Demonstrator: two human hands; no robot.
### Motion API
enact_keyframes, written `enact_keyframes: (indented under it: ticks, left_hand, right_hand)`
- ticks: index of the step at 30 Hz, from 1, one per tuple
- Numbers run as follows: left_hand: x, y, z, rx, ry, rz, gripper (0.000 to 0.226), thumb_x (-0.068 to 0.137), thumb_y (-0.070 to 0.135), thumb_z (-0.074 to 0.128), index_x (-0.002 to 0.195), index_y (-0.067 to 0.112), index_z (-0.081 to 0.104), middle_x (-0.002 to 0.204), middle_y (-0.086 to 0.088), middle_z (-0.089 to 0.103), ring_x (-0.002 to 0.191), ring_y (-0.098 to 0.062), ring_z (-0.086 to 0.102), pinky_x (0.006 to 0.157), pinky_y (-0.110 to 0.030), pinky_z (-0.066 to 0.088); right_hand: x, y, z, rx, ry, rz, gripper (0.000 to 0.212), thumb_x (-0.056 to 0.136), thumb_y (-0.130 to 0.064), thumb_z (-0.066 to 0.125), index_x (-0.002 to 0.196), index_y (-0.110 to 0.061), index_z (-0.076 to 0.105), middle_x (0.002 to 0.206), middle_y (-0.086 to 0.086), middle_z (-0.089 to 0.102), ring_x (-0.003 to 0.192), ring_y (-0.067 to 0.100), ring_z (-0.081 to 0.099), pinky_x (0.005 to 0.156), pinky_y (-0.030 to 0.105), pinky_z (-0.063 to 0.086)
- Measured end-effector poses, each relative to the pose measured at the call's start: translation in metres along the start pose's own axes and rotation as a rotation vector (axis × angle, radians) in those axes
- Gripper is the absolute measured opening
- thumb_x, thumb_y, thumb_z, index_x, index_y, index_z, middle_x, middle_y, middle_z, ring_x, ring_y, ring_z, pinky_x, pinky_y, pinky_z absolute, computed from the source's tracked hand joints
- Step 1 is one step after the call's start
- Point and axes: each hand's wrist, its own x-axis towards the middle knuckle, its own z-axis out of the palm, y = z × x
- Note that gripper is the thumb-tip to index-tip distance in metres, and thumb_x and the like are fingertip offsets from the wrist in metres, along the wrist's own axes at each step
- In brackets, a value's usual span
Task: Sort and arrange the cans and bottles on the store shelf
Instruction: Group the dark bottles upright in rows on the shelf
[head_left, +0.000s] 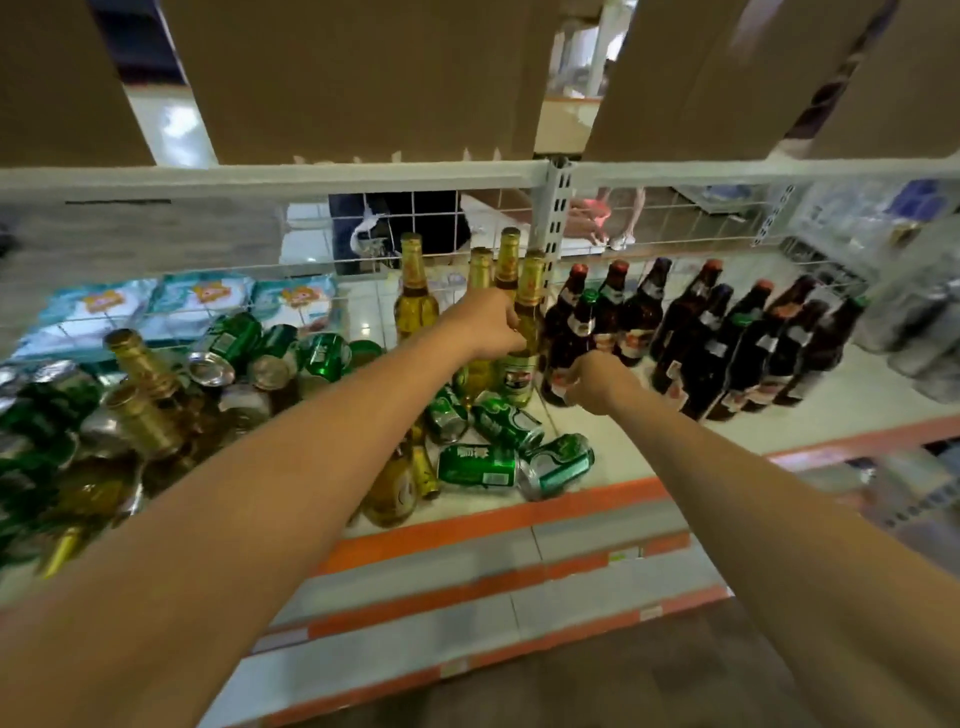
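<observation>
My left hand (488, 325) grips an upright gold-capped bottle (527, 332) among several standing gold-necked bottles (414, 291) at mid shelf. My right hand (597, 382) holds the base of a dark brown bottle (569, 343) at the left end of several upright brown bottles (727, 338). Green cans (478, 464) lie on their sides near the shelf's front edge. To the left, a jumbled pile mixes green cans (322, 353) and lying gold-capped bottles (140, 364). Another golden bottle (395, 483) lies under my left forearm.
The white shelf (727, 436) has an orange front edge. A wire mesh back (441, 218) and a metal upright (556, 208) stand behind the bottles. Cardboard boxes (363, 78) sit on the shelf above. Wrapped packs (924, 312) fill the right end, light blue packs (197, 299) the back left.
</observation>
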Motion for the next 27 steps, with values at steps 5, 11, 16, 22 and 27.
enact_keyframes:
  ticks: [5,11,16,22,27]
  left_hand:
    - [0.008,-0.012,0.073,0.06,-0.194,-0.065,0.038,0.085,0.026,0.075,0.118,0.01,0.067,0.116,-0.007,0.065,0.102,-0.023,0.062,0.09,-0.038,0.053]
    - [0.005,-0.024,0.144,0.12,-0.264,-0.084,0.033,0.088,0.026,0.069,0.116,0.008,0.067,0.117,-0.012,0.065,0.106,-0.028,0.062,0.089,-0.04,0.054]
    - [0.011,-0.029,0.16,0.164,-0.29,-0.091,0.033,0.084,0.025,0.072,0.113,0.009,0.069,0.113,-0.011,0.067,0.1,-0.027,0.064,0.087,-0.04,0.055]
    - [0.01,-0.025,0.154,0.129,-0.277,-0.111,0.035,0.087,0.027,0.068,0.116,0.009,0.067,0.114,-0.01,0.067,0.1,-0.026,0.063,0.088,-0.04,0.055]
    - [0.004,-0.012,0.115,0.139,-0.181,-0.055,0.033,0.091,0.031,0.066,0.119,0.012,0.068,0.116,-0.007,0.065,0.101,-0.024,0.062,0.084,-0.036,0.053]
  right_hand:
    - [0.006,0.035,0.036,-0.029,-0.123,0.018,0.038,0.084,-0.015,0.071,0.122,-0.015,0.065,0.119,0.009,0.061,0.112,0.03,0.058,0.087,0.037,0.052]
    - [0.014,0.054,0.084,0.505,-0.153,0.359,0.039,0.09,-0.037,0.065,0.092,0.001,0.059,0.09,0.017,0.064,0.08,0.034,0.067,0.055,0.037,0.056]
    - [0.02,0.052,0.105,0.788,-0.127,0.468,0.043,0.086,-0.042,0.071,0.096,-0.001,0.061,0.098,0.014,0.066,0.081,0.031,0.066,0.054,0.033,0.056]
    - [0.014,0.056,0.095,1.104,-0.173,0.581,0.031,0.078,-0.025,0.079,0.092,-0.004,0.06,0.086,0.015,0.066,0.07,0.028,0.065,0.05,0.034,0.053]
    - [0.003,0.049,0.062,0.952,0.029,0.424,0.037,0.07,-0.021,0.087,0.088,-0.003,0.06,0.088,0.015,0.065,0.076,0.026,0.064,0.062,0.035,0.053]
